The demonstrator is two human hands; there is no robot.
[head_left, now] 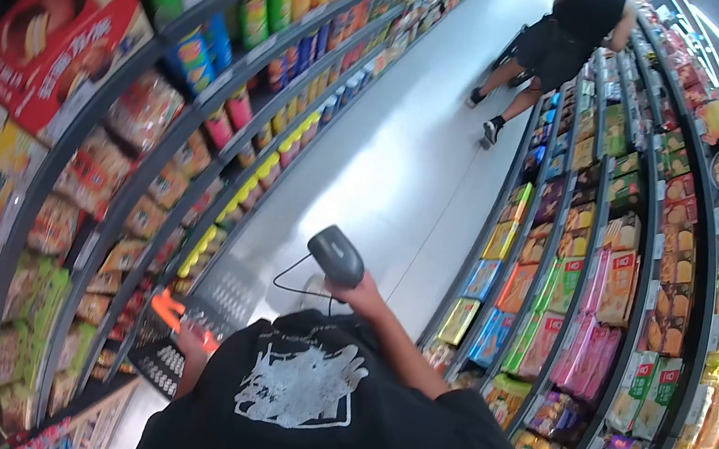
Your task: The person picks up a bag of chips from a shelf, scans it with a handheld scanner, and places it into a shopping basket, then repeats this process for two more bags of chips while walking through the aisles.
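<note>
My right hand (359,293) is wrapped round a black handheld barcode scanner (337,257), held out over the aisle floor. A thin black cable (283,273) loops down from the scanner. Lower left, my left hand (192,345) is closed on an orange handle (166,310) of a dark cart. The cart's grey perforated basket (232,292) shows just ahead of that hand, and part of it is hidden by my black shirt (401,431).
Shelves with canisters and bagged snacks (146,108) line the left side. Boxed and packaged biscuits (611,286) fill the right shelves. Farther up the pale aisle floor (387,172), another person in black (568,31) stands beside the right shelving.
</note>
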